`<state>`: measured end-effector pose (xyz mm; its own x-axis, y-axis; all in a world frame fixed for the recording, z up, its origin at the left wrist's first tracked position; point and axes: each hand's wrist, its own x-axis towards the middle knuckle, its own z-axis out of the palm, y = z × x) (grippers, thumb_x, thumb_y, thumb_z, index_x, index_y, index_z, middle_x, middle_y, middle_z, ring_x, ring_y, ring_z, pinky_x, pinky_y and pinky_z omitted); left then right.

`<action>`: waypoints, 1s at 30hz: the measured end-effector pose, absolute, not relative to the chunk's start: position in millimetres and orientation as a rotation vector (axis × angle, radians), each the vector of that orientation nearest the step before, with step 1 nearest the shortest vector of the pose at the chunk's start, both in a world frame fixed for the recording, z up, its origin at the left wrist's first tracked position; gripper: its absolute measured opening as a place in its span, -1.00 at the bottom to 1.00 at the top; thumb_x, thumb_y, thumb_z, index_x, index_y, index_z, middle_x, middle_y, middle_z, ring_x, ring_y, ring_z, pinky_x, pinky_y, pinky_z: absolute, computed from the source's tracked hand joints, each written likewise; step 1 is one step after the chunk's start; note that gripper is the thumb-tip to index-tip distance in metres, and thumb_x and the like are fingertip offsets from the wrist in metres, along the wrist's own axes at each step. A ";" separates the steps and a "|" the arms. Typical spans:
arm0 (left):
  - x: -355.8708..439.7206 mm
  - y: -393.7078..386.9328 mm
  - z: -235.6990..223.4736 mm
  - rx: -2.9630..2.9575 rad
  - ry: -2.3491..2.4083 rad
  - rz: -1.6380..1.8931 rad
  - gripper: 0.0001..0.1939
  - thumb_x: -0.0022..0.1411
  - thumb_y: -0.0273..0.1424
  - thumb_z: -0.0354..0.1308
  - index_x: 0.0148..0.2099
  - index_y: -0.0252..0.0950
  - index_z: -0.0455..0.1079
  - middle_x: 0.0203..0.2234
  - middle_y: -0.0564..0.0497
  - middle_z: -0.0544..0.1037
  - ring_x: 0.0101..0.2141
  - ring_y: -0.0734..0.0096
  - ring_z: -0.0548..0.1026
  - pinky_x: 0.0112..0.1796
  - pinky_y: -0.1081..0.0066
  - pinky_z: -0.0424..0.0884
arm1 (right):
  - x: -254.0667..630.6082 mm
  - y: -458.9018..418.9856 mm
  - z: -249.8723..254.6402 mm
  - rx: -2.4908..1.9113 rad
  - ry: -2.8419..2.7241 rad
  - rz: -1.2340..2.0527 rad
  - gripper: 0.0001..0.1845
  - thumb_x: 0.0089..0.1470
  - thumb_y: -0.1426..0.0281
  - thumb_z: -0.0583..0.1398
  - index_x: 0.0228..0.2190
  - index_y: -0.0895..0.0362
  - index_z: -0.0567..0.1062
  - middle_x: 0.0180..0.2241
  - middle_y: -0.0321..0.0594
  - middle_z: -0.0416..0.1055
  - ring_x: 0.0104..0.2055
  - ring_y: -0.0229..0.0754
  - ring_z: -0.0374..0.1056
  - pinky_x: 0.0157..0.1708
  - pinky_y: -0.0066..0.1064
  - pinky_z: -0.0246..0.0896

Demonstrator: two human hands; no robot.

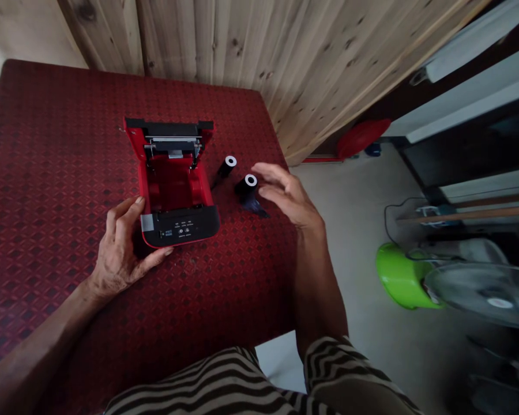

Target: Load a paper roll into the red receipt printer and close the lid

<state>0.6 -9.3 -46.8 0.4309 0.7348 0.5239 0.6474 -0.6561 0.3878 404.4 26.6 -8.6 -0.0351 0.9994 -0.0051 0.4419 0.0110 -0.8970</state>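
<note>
A small red and black printer stands on the table with its lid raised, showing an empty red bay. My left hand grips its near left corner, fingers along the side and thumb at the front edge. To the printer's right stand two small black rolls with white ends, the farther roll and the nearer roll. A crumpled dark wrapper or film lies at the nearer roll's foot. My right hand is just right of that roll, fingers apart, holding nothing.
A red patterned cloth covers the table. Wooden panelling rises behind its far edge. On the floor to the right are a green bucket, a fan-like round grille and a red round object.
</note>
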 end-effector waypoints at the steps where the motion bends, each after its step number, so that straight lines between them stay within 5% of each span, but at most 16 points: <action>1: 0.3 -9.1 -46.8 2.549 1.229 1.034 0.06 0.41 0.03 0.35 0.64 -0.24 -0.12 0.32 -0.37 0.39 0.27 -0.16 0.46 0.18 -0.10 0.63 | 403.1 28.9 -0.1 -1.510 -1.553 0.939 -0.41 0.13 0.17 0.37 0.20 -0.06 0.54 0.30 -0.13 0.55 0.37 0.11 0.43 0.39 0.14 0.28; 6: -0.8 -8.9 -46.9 2.529 1.215 1.048 0.12 0.33 -0.05 0.46 0.65 -0.23 -0.11 0.34 -0.36 0.38 0.29 -0.17 0.45 0.20 -0.11 0.62 | 374.5 71.0 28.5 -1.632 -1.880 0.723 -0.30 0.04 0.17 0.45 0.19 0.06 0.56 0.29 0.01 0.54 0.31 0.19 0.46 0.28 0.12 0.39; 10: -0.2 -10.1 -45.9 2.498 1.230 1.024 0.12 0.33 -0.05 0.47 0.64 -0.16 -0.12 0.37 -0.31 0.38 0.29 -0.16 0.45 0.23 -0.14 0.60 | 348.1 104.4 26.5 -1.832 -2.213 0.598 -0.62 0.01 0.48 0.35 -0.08 0.12 0.68 -0.04 -0.05 0.70 0.04 0.11 0.59 0.14 -0.02 0.43; 14: 0.7 -10.8 -45.7 2.506 1.221 1.019 0.06 0.38 0.00 0.40 0.63 -0.22 -0.11 0.36 -0.34 0.37 0.29 -0.17 0.45 0.23 -0.15 0.59 | 345.4 106.7 19.4 -1.782 -2.210 0.614 -0.69 0.00 0.58 0.25 -0.24 0.07 0.68 -0.20 -0.20 0.70 -0.11 -0.01 0.57 0.01 -0.15 0.40; 19: 0.6 -11.4 -47.0 2.509 1.249 1.010 0.02 0.42 0.11 0.28 0.62 -0.23 -0.10 0.34 -0.35 0.39 0.28 -0.18 0.45 0.21 -0.18 0.58 | 361.5 75.1 43.3 -1.506 -1.892 0.833 -0.78 0.06 0.38 0.39 -0.19 0.05 0.65 -0.13 -0.23 0.67 -0.07 -0.04 0.56 -0.01 -0.18 0.42; 26: -2.0 -7.5 -47.8 2.419 1.211 1.093 0.06 0.39 0.18 0.26 0.62 -0.30 -0.07 0.28 -0.41 0.40 0.17 -0.18 0.52 0.10 -0.13 0.62 | 340.2 2.5 115.0 -1.179 -1.565 1.265 -0.44 0.03 -0.17 0.48 -0.11 -0.10 0.58 0.07 -0.19 0.67 0.04 0.07 0.63 -0.02 -0.10 0.61; 30: 0.6 -16.8 -29.6 2.360 1.225 1.238 0.11 0.30 0.22 0.32 0.61 -0.25 -0.01 0.27 -0.37 0.40 0.18 -0.24 0.50 0.17 -0.26 0.52 | 311.5 -14.5 122.7 -0.997 -1.571 1.349 -0.62 0.16 0.02 0.48 -0.14 -0.07 0.58 -0.01 -0.24 0.70 -0.03 -0.02 0.66 -0.02 -0.17 0.61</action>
<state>0.6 -16.8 -29.6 0.3025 0.7524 0.5851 0.5772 -0.6331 0.5157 311.5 -14.5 122.7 -0.3511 0.9323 0.0867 0.0554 0.1131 -0.9920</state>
